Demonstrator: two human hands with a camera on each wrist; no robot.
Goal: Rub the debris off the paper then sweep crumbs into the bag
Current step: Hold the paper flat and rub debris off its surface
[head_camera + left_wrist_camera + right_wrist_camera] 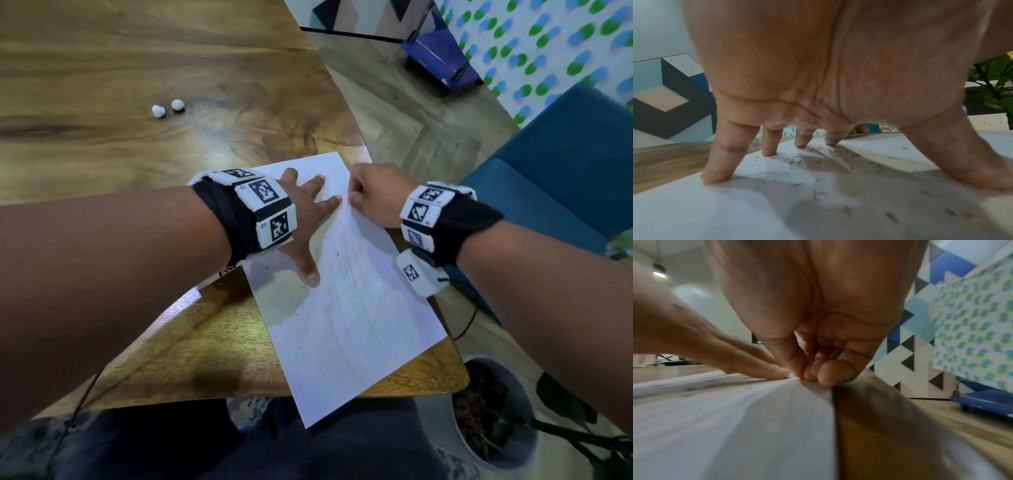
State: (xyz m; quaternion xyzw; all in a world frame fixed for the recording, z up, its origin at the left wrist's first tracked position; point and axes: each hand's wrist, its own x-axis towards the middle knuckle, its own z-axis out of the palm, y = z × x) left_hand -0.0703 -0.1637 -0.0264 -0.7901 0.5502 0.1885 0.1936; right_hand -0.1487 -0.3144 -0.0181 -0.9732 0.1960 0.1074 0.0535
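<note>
A white sheet of paper (342, 325) lies on the wooden table (171, 154), its near corner hanging over the table's edge. Dark debris specks (337, 254) are scattered on it, seen close up as debris specks (816, 193) in the left wrist view. My left hand (305, 216) lies spread, fingertips and thumb pressing the paper (715, 211) down. My right hand (370, 195) is curled at the sheet's far right edge, pinching a small orange thing (801, 378) against the paper (735, 426), right beside a left fingertip (766, 369). No bag is in view.
Two small white balls (168, 108) sit on the table at the far left. A blue chair (565, 171) stands to the right, a potted plant (496, 411) below the table's near right corner, and a blue cart (438, 58) on the floor beyond.
</note>
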